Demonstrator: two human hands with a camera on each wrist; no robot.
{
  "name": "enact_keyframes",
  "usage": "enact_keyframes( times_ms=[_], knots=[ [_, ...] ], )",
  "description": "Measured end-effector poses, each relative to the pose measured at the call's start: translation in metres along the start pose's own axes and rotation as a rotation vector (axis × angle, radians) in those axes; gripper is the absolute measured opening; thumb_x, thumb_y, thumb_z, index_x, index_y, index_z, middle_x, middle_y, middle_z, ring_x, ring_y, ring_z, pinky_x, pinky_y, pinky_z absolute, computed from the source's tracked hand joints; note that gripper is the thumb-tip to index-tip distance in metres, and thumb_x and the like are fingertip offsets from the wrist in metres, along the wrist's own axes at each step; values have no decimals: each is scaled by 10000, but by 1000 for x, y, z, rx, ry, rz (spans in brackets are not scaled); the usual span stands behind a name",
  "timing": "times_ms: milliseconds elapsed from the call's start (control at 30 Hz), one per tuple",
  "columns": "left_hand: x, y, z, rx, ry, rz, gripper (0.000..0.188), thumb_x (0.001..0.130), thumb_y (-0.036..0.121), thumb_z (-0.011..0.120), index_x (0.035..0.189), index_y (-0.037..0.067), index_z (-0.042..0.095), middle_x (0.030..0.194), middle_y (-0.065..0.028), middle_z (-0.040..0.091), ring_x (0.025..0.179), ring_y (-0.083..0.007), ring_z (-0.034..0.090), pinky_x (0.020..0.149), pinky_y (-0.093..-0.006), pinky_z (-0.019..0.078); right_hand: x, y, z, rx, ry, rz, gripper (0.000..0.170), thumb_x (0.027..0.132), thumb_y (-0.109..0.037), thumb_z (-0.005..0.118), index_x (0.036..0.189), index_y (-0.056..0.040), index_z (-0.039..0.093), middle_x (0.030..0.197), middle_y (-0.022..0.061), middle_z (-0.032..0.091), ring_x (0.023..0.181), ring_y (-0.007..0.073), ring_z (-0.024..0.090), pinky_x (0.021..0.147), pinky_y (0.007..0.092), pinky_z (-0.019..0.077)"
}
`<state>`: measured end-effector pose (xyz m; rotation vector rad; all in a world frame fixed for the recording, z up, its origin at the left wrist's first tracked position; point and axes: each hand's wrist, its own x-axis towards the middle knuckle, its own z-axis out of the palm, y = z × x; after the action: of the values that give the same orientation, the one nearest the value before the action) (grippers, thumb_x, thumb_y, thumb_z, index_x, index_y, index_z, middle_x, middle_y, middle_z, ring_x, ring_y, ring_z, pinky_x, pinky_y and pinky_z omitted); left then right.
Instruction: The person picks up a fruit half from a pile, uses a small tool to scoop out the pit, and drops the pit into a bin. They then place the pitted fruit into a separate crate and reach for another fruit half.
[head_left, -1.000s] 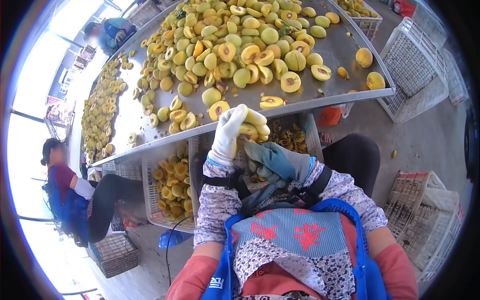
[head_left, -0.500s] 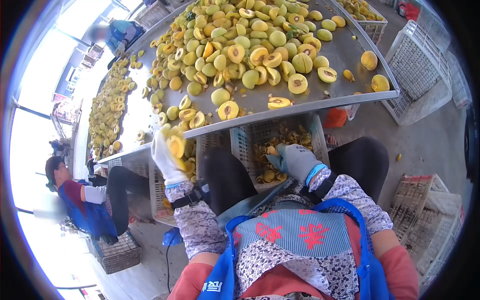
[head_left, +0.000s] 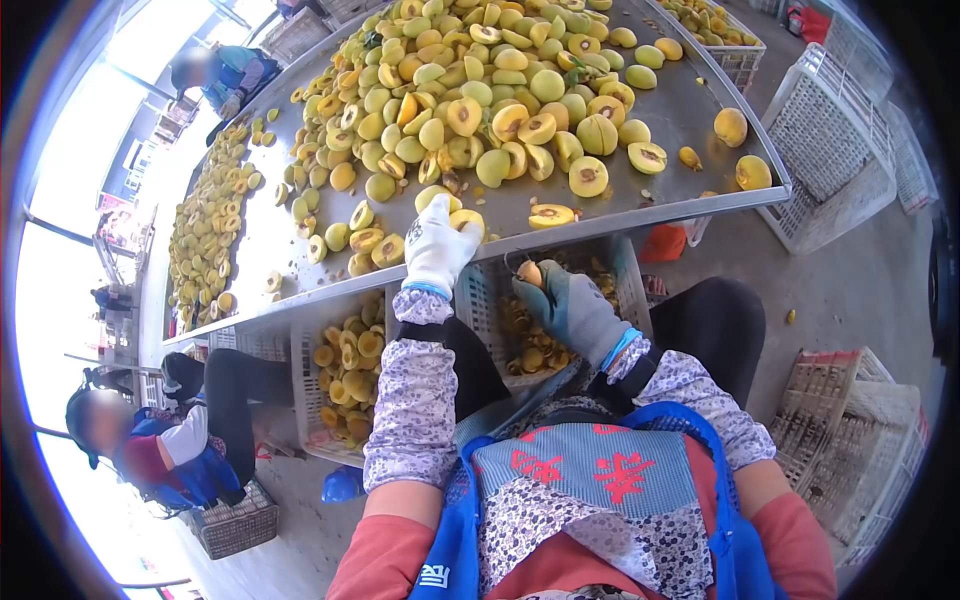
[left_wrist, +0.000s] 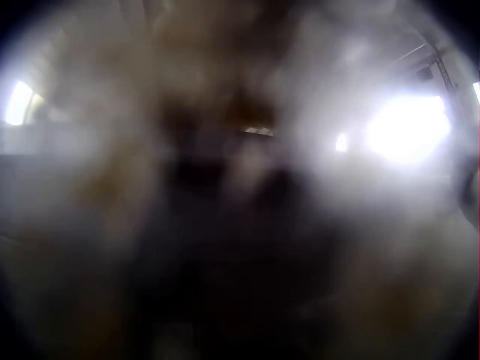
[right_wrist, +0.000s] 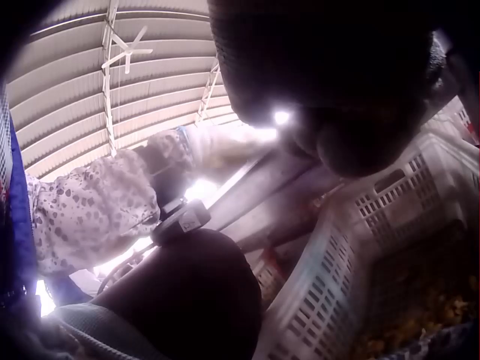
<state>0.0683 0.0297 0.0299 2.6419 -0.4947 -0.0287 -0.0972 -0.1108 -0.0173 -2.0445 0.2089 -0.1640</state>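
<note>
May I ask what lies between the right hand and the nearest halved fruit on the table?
The head view shows crated fruit pieces, then the table's front rim.

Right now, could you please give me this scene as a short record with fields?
table: metal, heaped with whole and halved fruit
left hand: white-gloved, at a fruit half near the table's edge; grip unclear
right hand: gloved, holds a small tan object
below table: crates holding fruit pieces
left wrist view: too blurred

A rounded yellow fruit (head_left: 467, 218), upper centre, is touching the white-gloved left hand (head_left: 438, 247). The blue-grey-gloved right hand (head_left: 577, 307) is gripping a tan, round-ended piece (head_left: 530, 272).
</note>
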Motion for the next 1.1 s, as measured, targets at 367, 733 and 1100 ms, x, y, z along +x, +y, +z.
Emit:
enact_keyframes(
  times_ms=[367, 733, 1100],
  knots=[
    [-51, 38, 15, -1396, -1, 26, 196, 961, 145, 653, 1115, 24, 672, 998, -55, 677, 866, -84, 636, 788, -229, 510, 20, -5, 15, 399, 85, -132, 389, 994, -400, 570, 1092, -30, 642, 877, 266, 678, 851, 451, 667, 694, 474, 522],
    [-67, 71, 12, -1661, 4, -246, 391, 1071, 343, 378, 1204, 9, 531, 1242, -172, 615, 1042, -276, 644, 882, -388, 549, 10, -22, 0, 320, 99, -71, 512, 1006, -508, 499, 1088, -21, 634, 886, 279, 669, 883, 462, 654, 724, 487, 517],
    [-66, 52, 40, -769, 368, 262, 280, 1043, 215, 478, 1152, -11, 603, 1086, -127, 673, 962, -229, 659, 871, -335, 536, 11, -4, 11, 207, -5, 1, 563, 992, -551, 490, 1027, -9, 640, 865, 294, 661, 851, 475, 645, 746, 517, 503]
  ],
)
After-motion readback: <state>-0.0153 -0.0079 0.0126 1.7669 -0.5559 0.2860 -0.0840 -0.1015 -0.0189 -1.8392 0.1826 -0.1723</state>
